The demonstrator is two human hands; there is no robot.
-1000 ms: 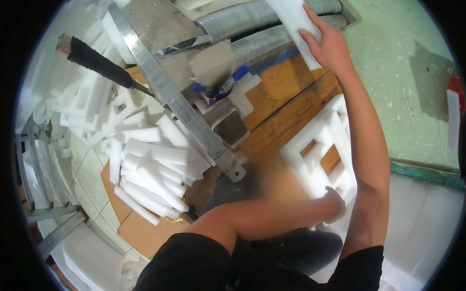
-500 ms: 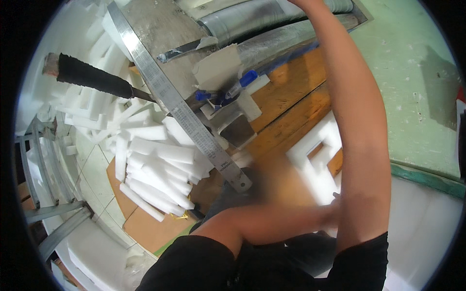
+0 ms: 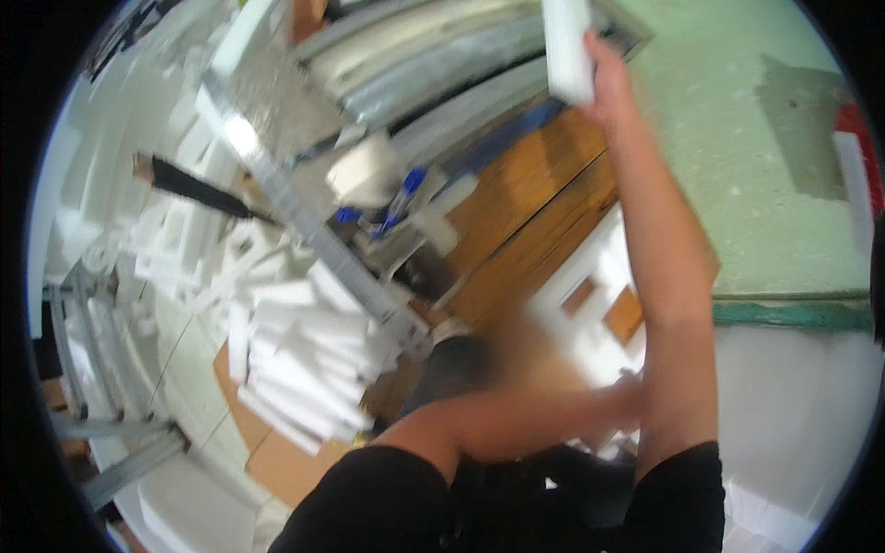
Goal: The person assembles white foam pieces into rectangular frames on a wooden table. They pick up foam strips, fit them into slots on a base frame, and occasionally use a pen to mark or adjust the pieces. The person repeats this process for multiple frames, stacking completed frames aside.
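Observation:
Raised toward the top, my right hand (image 3: 607,78) is closed round a white foam block (image 3: 569,51), fingers on its right side. My left forearm crosses below it, and my left hand (image 3: 630,405) is mostly hidden behind the right forearm, so its fingers do not show. Beside that hand, on the brown wooden board (image 3: 525,198), rests a white foam sheet (image 3: 562,309) with square cut-outs. A blurred patch covers the area left of the sheet.
A long metal ruler (image 3: 304,217) slants across the left, near a black-wrapped handle (image 3: 198,187). Blue-capped pens (image 3: 401,198) stand in a holder. White foam strips (image 3: 304,359) are heaped on cardboard. Wrapped rolls (image 3: 452,64) lie at the back; a green surface (image 3: 710,120) is right.
The view has shifted, and my right hand, almost out of frame before, now shows with the white foam block in its grip. My left arm stays nearly where it was.

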